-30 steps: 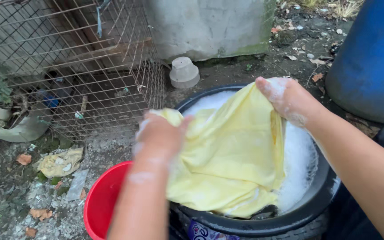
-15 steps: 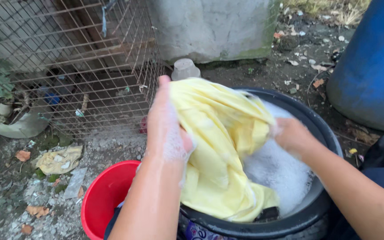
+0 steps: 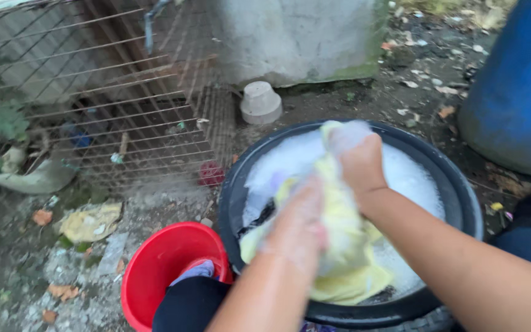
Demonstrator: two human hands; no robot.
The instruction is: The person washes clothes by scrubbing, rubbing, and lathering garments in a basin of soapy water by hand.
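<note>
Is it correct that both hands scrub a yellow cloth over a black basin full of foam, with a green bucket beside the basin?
Not quite: the bucket beside the black basin is red, not green, as the head view shows. The rest holds: the left hand and right hand both grip the yellow cloth over the foam.

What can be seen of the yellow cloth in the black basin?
The yellow cloth is pale, thin fabric, wet and soapy, bunched into a crumpled wad. It lies partly in the white suds of the black basin, its lower end near the front rim. The left hand and right hand both grip it, pressed close together; motion blur hides finer detail.
</note>
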